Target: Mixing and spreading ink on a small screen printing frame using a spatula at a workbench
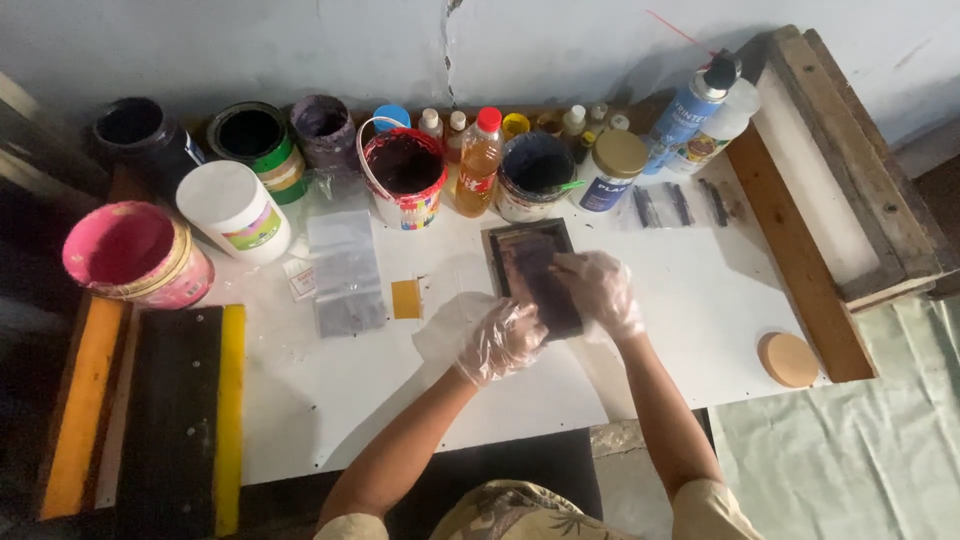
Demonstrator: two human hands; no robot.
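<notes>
Both forearms come up from 6 o'clock, bare below pale sleeves, ending in clear plastic gloves. Her left hand [497, 340] curls loosely with its fingers bent against the lower left edge of a small dark rectangular frame [540, 275]; whether it truly grips the frame or only braces it I cannot tell. Her right hand [600, 290] lies on top of the frame's right side, fingers folded down onto its dark purplish surface, and any object pinched under them is hidden. That frame sits flat on the white tabletop [700, 300], close to the middle and slightly toward 12 o'clock. Just at 9 o'clock from it lies a small yellow square [406, 298], then a clear zip bag [345, 272] with dark contents. Toward 12 o'clock stands a row of paint tubs, among them a white bucket of dark red paint [405, 178], an orange-filled bottle with a red cap [480, 165] and a blue-stained tub [535, 175]. At 10 o'clock rest a white lidded jar [235, 210] and a pink bucket [135, 255]. Far at 3 o'clock lie a round wooden disc [788, 359] and a wooden screen frame [830, 190]; at 8 o'clock, a yellow-edged black squeegee [180, 410].
</notes>
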